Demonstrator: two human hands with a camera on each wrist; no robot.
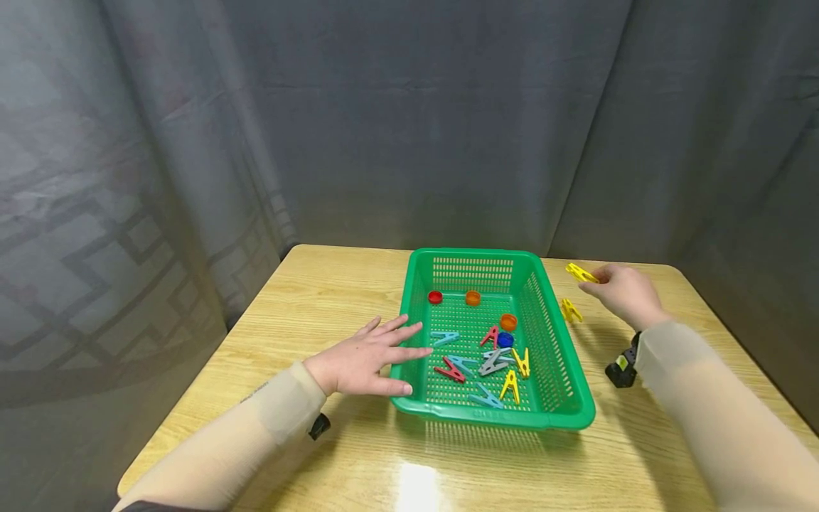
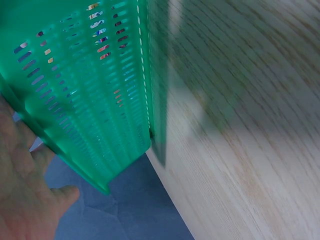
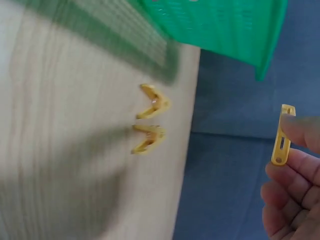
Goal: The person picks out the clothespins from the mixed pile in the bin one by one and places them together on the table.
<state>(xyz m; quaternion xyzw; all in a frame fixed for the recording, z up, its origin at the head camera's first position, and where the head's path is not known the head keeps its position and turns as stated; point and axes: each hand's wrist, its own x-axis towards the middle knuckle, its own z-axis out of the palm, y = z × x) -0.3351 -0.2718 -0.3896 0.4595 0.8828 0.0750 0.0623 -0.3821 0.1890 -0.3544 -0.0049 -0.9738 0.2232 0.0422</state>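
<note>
My right hand point(image 1: 630, 295) pinches a yellow clothespin point(image 1: 581, 273) between thumb and fingers, raised above the table to the right of the green basket point(image 1: 493, 418). Two more yellow clothespins point(image 3: 154, 101) lie on the wood beside the basket in the right wrist view. My left hand point(image 1: 367, 359) spreads its straight fingers over the basket's left rim, holding nothing. Inside the basket are several clothespins: light blue ones, a grey clothespin point(image 1: 493, 363), a red clothespin point(image 1: 450, 370) and a yellow clothespin point(image 1: 510, 386) among them.
Round caps also lie in the basket: a red cap point(image 1: 435, 297), an orange cap point(image 1: 473, 298), another orange one and a blue cap point(image 1: 505, 340). The wooden table point(image 1: 320, 291) ends at a grey curtain point(image 1: 416, 128) behind.
</note>
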